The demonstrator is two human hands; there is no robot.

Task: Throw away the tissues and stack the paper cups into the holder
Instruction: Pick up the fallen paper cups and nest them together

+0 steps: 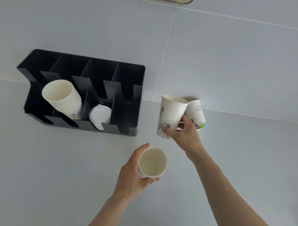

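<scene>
My left hand (pixel 131 175) grips a white paper cup (pixel 152 162), upright with its empty mouth facing me. My right hand (pixel 185 133) holds a printed paper cup (pixel 171 113), tilted, at its lower part. Just right of it a third printed cup (pixel 197 113) stands upside down on the counter, touching the held cup. The black cup holder (pixel 129 71) sits at the left against the wall. A stack of several paper cups (pixel 62 98) leans in its second slot. White plastic lids (pixel 100 116) lie in the slot to the right. No tissues are visible.
The grey counter (pixel 64 169) meets a grey tiled wall (pixel 225 56) behind the holder and cups. The holder's far right slot (pixel 127 116) holds nothing visible. A metal edge (pixel 185 1) shows at the top.
</scene>
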